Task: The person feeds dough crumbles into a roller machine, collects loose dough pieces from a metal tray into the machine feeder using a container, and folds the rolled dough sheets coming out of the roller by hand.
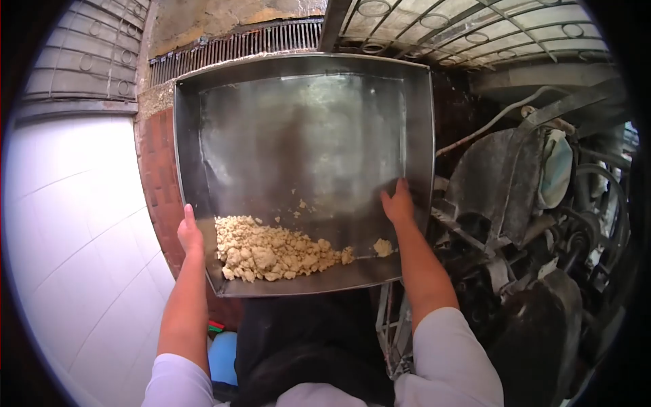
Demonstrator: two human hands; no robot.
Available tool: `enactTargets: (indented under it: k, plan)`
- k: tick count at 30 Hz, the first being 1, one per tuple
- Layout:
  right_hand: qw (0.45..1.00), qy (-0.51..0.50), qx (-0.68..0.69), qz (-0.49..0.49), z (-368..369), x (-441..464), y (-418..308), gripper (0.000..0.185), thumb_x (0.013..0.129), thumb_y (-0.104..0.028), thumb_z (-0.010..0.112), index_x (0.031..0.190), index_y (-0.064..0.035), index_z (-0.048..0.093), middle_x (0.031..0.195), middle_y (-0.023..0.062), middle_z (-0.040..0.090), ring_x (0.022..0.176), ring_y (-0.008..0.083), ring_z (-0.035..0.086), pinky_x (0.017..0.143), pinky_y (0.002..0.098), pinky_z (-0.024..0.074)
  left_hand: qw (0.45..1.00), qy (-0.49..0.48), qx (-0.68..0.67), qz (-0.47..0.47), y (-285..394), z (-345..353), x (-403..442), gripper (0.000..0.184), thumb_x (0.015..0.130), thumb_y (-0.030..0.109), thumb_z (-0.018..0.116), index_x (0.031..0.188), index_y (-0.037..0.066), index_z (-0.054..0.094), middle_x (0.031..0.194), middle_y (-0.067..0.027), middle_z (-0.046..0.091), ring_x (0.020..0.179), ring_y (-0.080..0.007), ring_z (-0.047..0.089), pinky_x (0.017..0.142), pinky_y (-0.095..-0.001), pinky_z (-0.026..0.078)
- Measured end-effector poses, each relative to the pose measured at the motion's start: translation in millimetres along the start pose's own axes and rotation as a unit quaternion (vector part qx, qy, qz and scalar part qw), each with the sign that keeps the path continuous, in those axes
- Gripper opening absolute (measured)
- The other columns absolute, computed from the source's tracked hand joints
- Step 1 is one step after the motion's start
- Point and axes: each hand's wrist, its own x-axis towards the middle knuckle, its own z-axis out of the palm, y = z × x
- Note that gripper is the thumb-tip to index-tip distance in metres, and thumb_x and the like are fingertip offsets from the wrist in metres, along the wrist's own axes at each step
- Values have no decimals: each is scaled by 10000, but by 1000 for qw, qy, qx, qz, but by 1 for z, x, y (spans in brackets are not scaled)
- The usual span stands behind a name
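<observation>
A large rectangular metal tray [305, 149] with raised walls is held in front of my body. My left hand [190, 234] grips its left wall near the lower corner, thumb on top and the other fingers hidden. On the right side, my right hand [399, 202] is at the tray's right wall, thumb and index finger visible on the inner side, the rest not clear. Pale crumbly lumps [264, 251] lie heaped in the tray's lower left corner, trailing right along the near wall. A separate lump [383, 247] sits near my right forearm.
White tiled wall [81, 237] on the left, above it a metal grille [88, 57]. A drain grate [237, 47] lies beyond the tray. Piled metal parts [502, 197] crowd the right. A blue object [222, 356] is low at the left.
</observation>
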Motion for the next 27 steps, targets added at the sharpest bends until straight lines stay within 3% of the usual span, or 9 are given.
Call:
enactTargets:
  k: [2, 4, 9, 12, 15, 17, 21, 24, 27]
  plan:
    - [996, -31, -86, -17, -5, -49, 0, 739, 816, -340, 620, 1387, 14, 312, 1449, 242, 289, 1317, 382, 331, 1060, 412, 336, 1000, -6, -16, 1, -5, -3, 2, 729, 883, 626, 458, 589, -41, 449, 557, -104, 423, 565, -206, 392, 596, -415, 355]
    - [993, -68, -12, 93, 16, -93, 16, 786, 809, -363, 624, 1409, 8, 276, 1452, 258, 269, 1330, 390, 304, 1059, 410, 338, 1000, -5, -18, 6, 1, -4, -1, 729, 886, 625, 453, 598, -45, 461, 559, -102, 423, 569, -202, 394, 600, -411, 358]
    - [970, -199, -87, 111, 14, -131, 38, 449, 866, -384, 529, 1115, -15, 585, 1179, 233, 571, 1094, 379, 547, 896, 459, 452, 1000, -7, -21, -9, 3, -1, 2, 721, 890, 615, 455, 614, -51, 487, 576, -99, 432, 588, -198, 400, 607, -402, 365]
    - [981, -112, -59, 148, 19, -118, 58, 410, 903, -392, 448, 960, -31, 634, 1045, 205, 631, 975, 373, 600, 836, 484, 465, 999, -9, -42, -25, -5, -4, -4, 720, 886, 616, 460, 619, -52, 496, 589, -99, 444, 599, -199, 405, 613, -398, 368]
    - [963, -169, -122, 173, 35, -112, 44, 431, 915, -388, 425, 967, -15, 635, 1041, 230, 624, 982, 398, 589, 849, 470, 461, 997, -11, -58, -41, -3, -2, 1, 704, 878, 620, 475, 617, -34, 495, 599, -73, 444, 613, -189, 405, 621, -384, 366]
    - [963, -205, -135, 111, 51, -125, 19, 439, 917, -382, 404, 986, -17, 637, 1028, 232, 628, 981, 402, 588, 849, 469, 458, 994, -26, -91, -59, 4, -4, 2, 688, 879, 617, 479, 607, -15, 483, 602, -52, 432, 614, -177, 397, 616, -372, 362]
    - [959, -257, 74, 93, 84, -147, -48, 429, 879, -397, 497, 1016, -15, 636, 1002, 225, 634, 963, 400, 589, 836, 451, 464, 991, -40, -103, -73, 26, -6, -4, 659, 866, 623, 503, 575, 38, 419, 607, -19, 392, 613, -148, 363, 592, -346, 341]
    - [959, -281, -7, 25, 22, -105, -109, 371, 866, -404, 518, 986, -75, 639, 1039, 180, 627, 944, 369, 595, 821, 441, 471, 994, -41, -77, -59, 26, -9, -1, 652, 860, 621, 517, 570, 50, 393, 594, -10, 371, 598, -138, 346, 572, -339, 328]
    - [992, -21, 87, -91, 19, -30, -117, 234, 832, -283, 584, 927, -82, 656, 972, 166, 634, 910, 350, 601, 777, 423, 486, 994, -39, -82, -53, 27, -7, -2, 649, 862, 618, 518, 568, 53, 391, 587, -2, 365, 587, -133, 342, 564, -334, 326]
